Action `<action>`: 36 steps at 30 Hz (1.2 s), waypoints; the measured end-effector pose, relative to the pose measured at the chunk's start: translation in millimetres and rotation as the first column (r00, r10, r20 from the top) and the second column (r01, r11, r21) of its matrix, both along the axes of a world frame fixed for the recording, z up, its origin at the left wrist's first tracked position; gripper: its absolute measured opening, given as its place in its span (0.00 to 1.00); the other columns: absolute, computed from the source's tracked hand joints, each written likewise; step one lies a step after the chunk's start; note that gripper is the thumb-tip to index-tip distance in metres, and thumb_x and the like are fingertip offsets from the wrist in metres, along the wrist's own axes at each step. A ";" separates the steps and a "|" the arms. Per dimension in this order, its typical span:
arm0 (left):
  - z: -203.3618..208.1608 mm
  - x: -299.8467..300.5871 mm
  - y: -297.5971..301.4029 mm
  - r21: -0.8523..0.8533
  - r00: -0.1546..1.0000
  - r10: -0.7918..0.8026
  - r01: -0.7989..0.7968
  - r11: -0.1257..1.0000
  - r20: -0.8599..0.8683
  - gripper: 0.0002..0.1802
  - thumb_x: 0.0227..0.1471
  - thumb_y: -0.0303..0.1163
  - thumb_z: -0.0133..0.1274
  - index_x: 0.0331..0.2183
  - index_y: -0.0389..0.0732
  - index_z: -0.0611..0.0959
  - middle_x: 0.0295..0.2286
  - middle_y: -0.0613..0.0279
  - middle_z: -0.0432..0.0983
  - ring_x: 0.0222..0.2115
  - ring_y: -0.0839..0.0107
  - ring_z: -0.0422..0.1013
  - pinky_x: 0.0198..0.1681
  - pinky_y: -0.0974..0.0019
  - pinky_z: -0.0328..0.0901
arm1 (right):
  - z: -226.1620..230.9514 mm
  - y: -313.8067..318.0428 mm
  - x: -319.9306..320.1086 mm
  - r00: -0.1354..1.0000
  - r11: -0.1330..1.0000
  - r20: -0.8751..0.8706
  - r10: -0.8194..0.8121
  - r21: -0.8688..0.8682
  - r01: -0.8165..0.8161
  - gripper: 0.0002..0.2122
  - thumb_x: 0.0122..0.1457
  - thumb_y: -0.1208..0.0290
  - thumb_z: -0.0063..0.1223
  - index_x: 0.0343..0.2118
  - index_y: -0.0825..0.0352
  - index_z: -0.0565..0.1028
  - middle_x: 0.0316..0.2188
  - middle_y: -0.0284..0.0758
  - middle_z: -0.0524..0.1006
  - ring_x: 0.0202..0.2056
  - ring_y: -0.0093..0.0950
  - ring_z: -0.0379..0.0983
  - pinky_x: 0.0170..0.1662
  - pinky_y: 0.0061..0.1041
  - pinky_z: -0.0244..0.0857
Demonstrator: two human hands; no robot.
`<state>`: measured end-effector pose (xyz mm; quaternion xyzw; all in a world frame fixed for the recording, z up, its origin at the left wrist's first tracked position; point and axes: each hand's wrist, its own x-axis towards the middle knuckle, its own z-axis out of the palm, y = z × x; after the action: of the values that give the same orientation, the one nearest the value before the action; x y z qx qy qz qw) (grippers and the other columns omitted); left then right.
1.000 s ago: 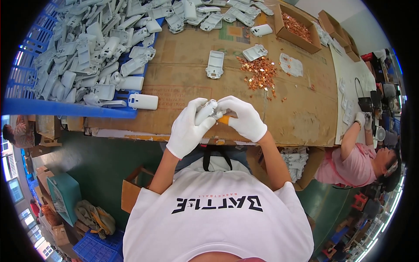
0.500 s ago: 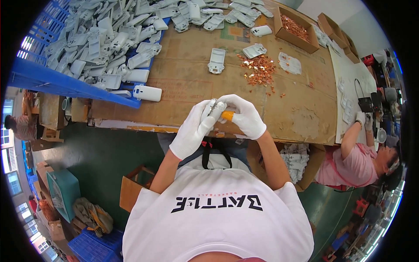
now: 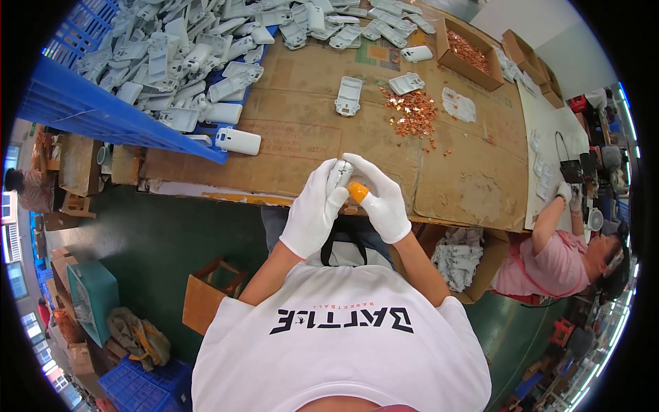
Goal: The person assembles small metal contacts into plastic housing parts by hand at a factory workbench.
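Observation:
Just over the near edge of the table, a white plastic casing (image 3: 340, 174) sits between my two hands. My left hand (image 3: 310, 211), in a white knit glove, is wrapped round it with the thumb along its near side. My right hand (image 3: 384, 208), gloved alike, has its fingertips at the casing's far end. An orange cover (image 3: 357, 191) is on the right thumb, close beside the casing. Gloved fingers hide much of the part. Beyond my hands, an open casing half (image 3: 349, 96) lies near a heap of small copper-coloured pieces (image 3: 414, 112).
A blue crate (image 3: 123, 113) at the left overflows with similar casings. One casing (image 3: 238, 141) lies by its corner. A cardboard box (image 3: 473, 58) at the far right holds copper pieces. Below the table, another box (image 3: 484, 271) contains white parts. A co-worker (image 3: 549, 264) sits at the right.
The casing has been turned and now points away from me, its end showing between my fingers. My hands have dropped slightly toward me, and the view has shifted a little.

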<state>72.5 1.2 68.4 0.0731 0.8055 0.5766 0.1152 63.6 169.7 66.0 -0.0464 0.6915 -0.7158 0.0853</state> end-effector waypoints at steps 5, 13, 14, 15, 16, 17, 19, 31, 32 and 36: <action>-3.5 -1.0 5.5 -0.069 0.998 0.002 -0.006 0.998 -0.064 0.27 0.65 0.41 0.39 0.59 0.35 0.64 0.44 0.47 0.69 0.43 0.51 0.70 0.43 0.58 0.67 | 10.9 -10.2 4.3 0.988 0.994 0.119 -0.103 -0.025 0.107 0.20 0.57 0.80 0.51 0.55 0.67 0.70 0.43 0.37 0.77 0.44 0.22 0.74 0.46 0.21 0.70; -10.2 -0.2 8.8 -0.164 0.935 0.008 -0.071 0.984 -0.354 0.28 0.65 0.39 0.37 0.61 0.34 0.62 0.44 0.47 0.67 0.43 0.54 0.70 0.42 0.60 0.66 | 10.3 -17.3 1.9 0.983 0.984 0.049 -0.175 0.030 0.173 0.18 0.54 0.82 0.54 0.49 0.68 0.71 0.44 0.35 0.77 0.45 0.25 0.75 0.50 0.25 0.69; -8.2 -1.4 9.5 -0.108 0.955 0.056 -0.091 0.990 -0.292 0.28 0.65 0.39 0.37 0.61 0.35 0.62 0.44 0.47 0.67 0.43 0.54 0.70 0.43 0.61 0.66 | 12.5 -17.5 1.3 0.984 0.987 0.075 -0.162 0.025 0.161 0.18 0.54 0.84 0.51 0.50 0.70 0.70 0.45 0.35 0.76 0.47 0.24 0.74 0.52 0.25 0.67; -6.6 -2.4 9.7 -0.052 0.969 0.100 -0.115 0.992 -0.225 0.27 0.65 0.39 0.37 0.60 0.35 0.63 0.44 0.48 0.66 0.44 0.55 0.69 0.44 0.61 0.66 | 13.3 -17.8 0.6 0.984 0.989 0.102 -0.149 0.020 0.148 0.19 0.54 0.85 0.48 0.50 0.71 0.70 0.46 0.36 0.75 0.48 0.24 0.72 0.55 0.25 0.65; -5.7 -3.0 9.4 -0.053 0.969 0.102 -0.116 0.992 -0.223 0.27 0.65 0.39 0.37 0.60 0.35 0.63 0.44 0.48 0.66 0.44 0.55 0.69 0.44 0.61 0.66 | 11.5 -18.0 -0.6 0.984 0.989 0.104 -0.147 0.020 0.146 0.19 0.54 0.85 0.48 0.50 0.71 0.70 0.46 0.36 0.75 0.48 0.24 0.72 0.55 0.25 0.65; -4.6 -2.6 9.1 -0.043 0.973 0.105 -0.116 0.992 -0.205 0.27 0.65 0.38 0.39 0.60 0.35 0.63 0.44 0.48 0.66 0.44 0.55 0.69 0.45 0.62 0.65 | 9.0 -18.2 -1.4 0.983 0.987 0.089 -0.158 -0.004 0.159 0.18 0.53 0.85 0.51 0.49 0.70 0.70 0.45 0.36 0.76 0.47 0.24 0.74 0.53 0.25 0.67; -5.0 -2.9 8.4 -0.034 0.976 0.109 -0.118 0.992 -0.186 0.27 0.64 0.38 0.40 0.60 0.35 0.63 0.44 0.48 0.66 0.45 0.56 0.69 0.47 0.62 0.65 | 7.5 -18.2 -3.1 0.983 0.985 0.076 -0.167 -0.028 0.170 0.18 0.52 0.85 0.53 0.48 0.69 0.71 0.44 0.35 0.77 0.46 0.24 0.75 0.51 0.25 0.68; 2.9 -20.9 -2.9 0.310 0.928 0.000 -0.124 0.942 0.373 0.27 0.54 0.29 0.53 0.55 0.33 0.71 0.46 0.57 0.69 0.39 0.71 0.72 0.44 0.69 0.68 | 16.3 -4.2 -10.4 0.989 0.975 -0.090 -0.118 0.178 0.133 0.15 0.49 0.84 0.56 0.42 0.69 0.73 0.46 0.37 0.72 0.42 0.28 0.77 0.47 0.25 0.71; 1.6 -23.9 -6.1 0.370 0.907 -0.065 -0.104 0.923 0.417 0.28 0.51 0.27 0.54 0.55 0.33 0.71 0.45 0.57 0.71 0.39 0.72 0.73 0.42 0.70 0.69 | 20.2 -3.0 -9.0 0.994 0.977 -0.052 -0.097 0.185 0.105 0.15 0.49 0.86 0.54 0.42 0.70 0.73 0.46 0.36 0.72 0.44 0.26 0.75 0.48 0.24 0.70; 4.6 -29.6 -8.9 0.408 0.890 -0.145 -0.049 0.912 0.432 0.29 0.45 0.23 0.56 0.52 0.32 0.72 0.43 0.56 0.75 0.41 0.74 0.72 0.41 0.70 0.69 | 17.4 2.9 -9.3 0.999 0.963 -0.040 -0.017 0.267 0.027 0.14 0.49 0.88 0.54 0.40 0.71 0.72 0.46 0.35 0.71 0.44 0.24 0.74 0.48 0.23 0.70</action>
<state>42.9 -7.7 73.1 -0.0206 0.6158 0.7296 0.2966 54.3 172.6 83.4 -0.0403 0.7837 -0.6158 0.0700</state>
